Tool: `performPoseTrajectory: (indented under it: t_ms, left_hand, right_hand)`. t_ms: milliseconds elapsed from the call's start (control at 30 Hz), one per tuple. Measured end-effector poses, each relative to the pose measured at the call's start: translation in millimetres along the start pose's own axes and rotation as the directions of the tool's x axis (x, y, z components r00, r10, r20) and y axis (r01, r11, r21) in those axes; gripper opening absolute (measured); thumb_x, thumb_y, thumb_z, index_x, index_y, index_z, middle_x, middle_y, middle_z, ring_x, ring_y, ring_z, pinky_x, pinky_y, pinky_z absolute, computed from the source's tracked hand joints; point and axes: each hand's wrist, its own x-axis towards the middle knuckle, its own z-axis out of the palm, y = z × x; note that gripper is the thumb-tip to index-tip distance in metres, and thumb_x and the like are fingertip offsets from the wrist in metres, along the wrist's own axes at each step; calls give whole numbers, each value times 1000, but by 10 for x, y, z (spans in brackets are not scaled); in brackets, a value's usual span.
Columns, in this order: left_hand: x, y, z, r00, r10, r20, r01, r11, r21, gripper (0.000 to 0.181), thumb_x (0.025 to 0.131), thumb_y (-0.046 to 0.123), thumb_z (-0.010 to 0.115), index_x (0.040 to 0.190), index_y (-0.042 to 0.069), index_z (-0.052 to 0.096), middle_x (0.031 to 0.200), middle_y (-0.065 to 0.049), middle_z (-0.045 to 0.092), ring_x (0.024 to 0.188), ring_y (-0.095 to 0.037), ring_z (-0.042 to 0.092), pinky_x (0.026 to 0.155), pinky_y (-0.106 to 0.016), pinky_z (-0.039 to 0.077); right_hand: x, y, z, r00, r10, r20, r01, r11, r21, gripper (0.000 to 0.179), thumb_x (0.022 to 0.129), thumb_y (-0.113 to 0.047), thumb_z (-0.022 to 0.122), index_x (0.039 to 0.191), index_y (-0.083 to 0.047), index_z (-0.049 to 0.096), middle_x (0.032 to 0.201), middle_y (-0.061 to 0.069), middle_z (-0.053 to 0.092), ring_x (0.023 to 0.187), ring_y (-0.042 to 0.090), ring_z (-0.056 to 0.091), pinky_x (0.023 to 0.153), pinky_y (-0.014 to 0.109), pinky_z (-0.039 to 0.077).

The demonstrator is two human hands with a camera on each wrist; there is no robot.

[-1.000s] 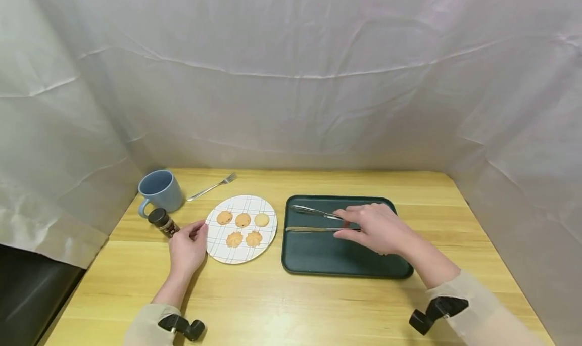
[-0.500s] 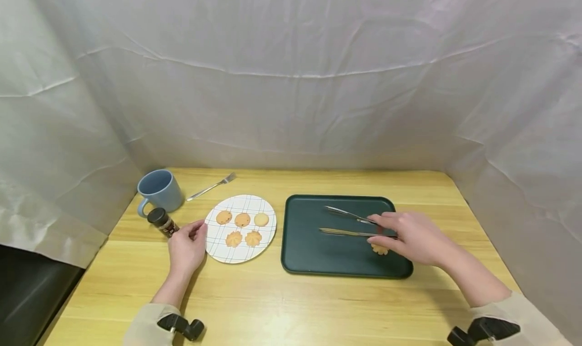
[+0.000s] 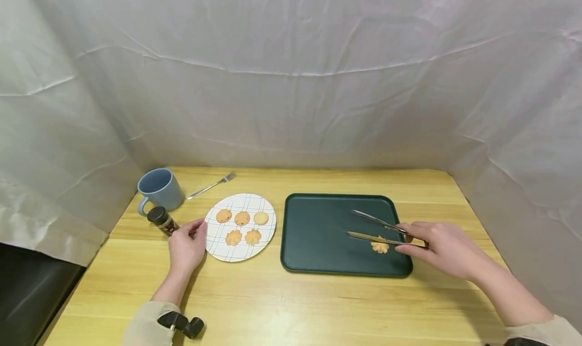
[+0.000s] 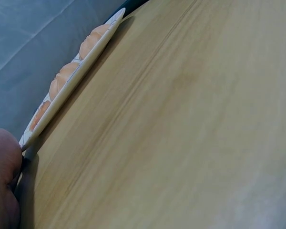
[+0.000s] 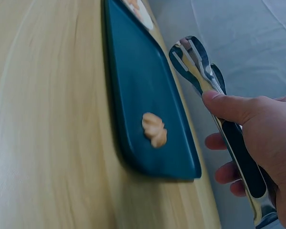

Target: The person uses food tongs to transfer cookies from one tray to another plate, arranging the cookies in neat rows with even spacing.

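My right hand (image 3: 443, 245) grips metal tongs (image 3: 373, 236) over the right part of the dark green tray (image 3: 318, 265). The tongs' arms stand apart with nothing between their tips. Below them a flower-shaped cookie (image 3: 380, 248) lies on the tray, partly hidden by one arm; it shows fully in the right wrist view (image 5: 154, 130). My left hand (image 3: 187, 247) holds the left rim of a white checked plate (image 3: 241, 255) between thumb and curled fingers. Several cookies (image 3: 242, 218) sit on that plate in two rows, round ones behind and flower-shaped ones in front.
A blue mug (image 3: 161, 189) stands at the back left. Close to my left hand is a small black-capped jar (image 3: 162, 219). A fork (image 3: 211, 186) lies behind the plate. Pale cloth (image 3: 295, 108) walls the table (image 3: 282, 305) at the back and both sides.
My right hand has moved right with the tongs, from over the middle of the tray to its right edge, uncovering the tray's cookie. My left hand and the plate stay put.
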Motion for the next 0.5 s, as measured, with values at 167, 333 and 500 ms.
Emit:
performPoseTrajectory:
  t_ms: [167, 333, 500]
  left_hand:
    - [-5, 6, -13, 1000, 0, -1, 0, 1000, 0, 26, 105, 18, 67, 121, 1, 78, 101, -15, 78, 87, -23, 70, 69, -13, 46]
    - [-12, 16, -17, 1000, 14, -5, -14, 1000, 4, 26, 104, 17, 67, 120, 0, 78, 100, -15, 78, 86, -23, 70, 69, -14, 46]
    - [-9, 21, -13, 1000, 17, -8, -17, 1000, 9, 25, 105, 17, 67, 120, 0, 79, 100, -16, 78, 86, -23, 70, 69, -14, 46]
  right_hand:
    - [-130, 73, 4, 1000, 21, -6, -21, 1000, -4, 41, 94, -39, 82, 127, -16, 75, 90, -30, 58, 60, -8, 40, 53, 21, 36]
    - [-250, 160, 26, 999, 37, -9, -37, 999, -20, 34, 92, -37, 84, 120, -20, 76, 86, -31, 58, 61, -7, 42, 53, 22, 36]
    - [-375, 212, 62, 996, 91, 16, -91, 996, -24, 26, 93, -39, 83, 114, -28, 76, 83, -31, 56, 61, -5, 43, 52, 23, 35]
